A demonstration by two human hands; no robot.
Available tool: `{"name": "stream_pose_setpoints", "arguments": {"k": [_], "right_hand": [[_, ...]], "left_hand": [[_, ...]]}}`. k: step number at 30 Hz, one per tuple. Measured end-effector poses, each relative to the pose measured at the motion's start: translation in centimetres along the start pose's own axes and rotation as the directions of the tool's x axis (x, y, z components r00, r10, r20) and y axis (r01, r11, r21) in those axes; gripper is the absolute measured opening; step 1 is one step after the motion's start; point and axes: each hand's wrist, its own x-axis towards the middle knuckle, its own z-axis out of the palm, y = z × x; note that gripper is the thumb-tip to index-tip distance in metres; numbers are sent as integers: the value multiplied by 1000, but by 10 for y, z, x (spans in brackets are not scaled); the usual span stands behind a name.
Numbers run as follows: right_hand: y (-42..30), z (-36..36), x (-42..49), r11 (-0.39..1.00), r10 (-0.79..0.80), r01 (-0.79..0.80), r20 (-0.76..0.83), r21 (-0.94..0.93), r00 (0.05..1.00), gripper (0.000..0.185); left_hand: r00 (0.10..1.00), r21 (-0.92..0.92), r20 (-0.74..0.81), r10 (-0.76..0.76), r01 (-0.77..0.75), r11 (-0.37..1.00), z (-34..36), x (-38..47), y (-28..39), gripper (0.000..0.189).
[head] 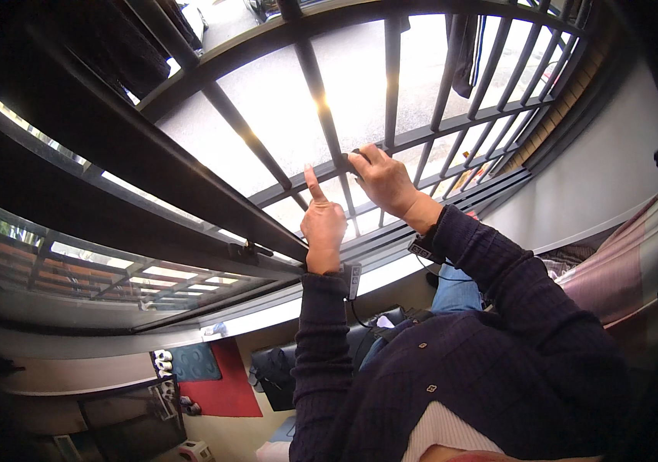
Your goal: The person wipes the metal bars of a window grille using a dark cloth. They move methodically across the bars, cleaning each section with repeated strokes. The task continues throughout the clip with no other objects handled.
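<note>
Dark metal window bars (315, 86) stand in front of me, with bright light behind them. My right hand (385, 178) is curled around a small dark thing at the horizontal rail (421, 137); its kind is hidden by my fingers. To the left, my left hand (324, 222) has its index finger stretched up to the same rail and the other fingers curled in. Whether those curled fingers hold anything does not show. Both wrists carry small devices with cables, beside dark ribbed sleeves.
A dark-framed window sash (202, 173) with a latch (248, 249) stands at left. The sliding track and white sill (274, 315) run below my hands. Dark clothes hang outside the bars. A striped curtain (623, 260) is at right; a red mat (230, 384) and shoes lie at lower left.
</note>
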Motion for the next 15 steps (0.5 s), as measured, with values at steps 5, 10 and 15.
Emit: {"name": "stream_pose_setpoints", "arguments": {"k": [5,10,15], "right_hand": [[2,-6,-6,996,-77,79,35,-52,996,30],[-11,-8,-4,988,-140,142,-32,56,990,29],[-12,0,2,969,-202,212,89,-130,975,34]], "left_hand": [[1000,25,16,-8,7,1000,-1,0,2,95],[1000,32,10,1,-1,999,-4,-1,-3,93],[1000,121,2,-12,11,993,-7,-2,-2,98]]}}
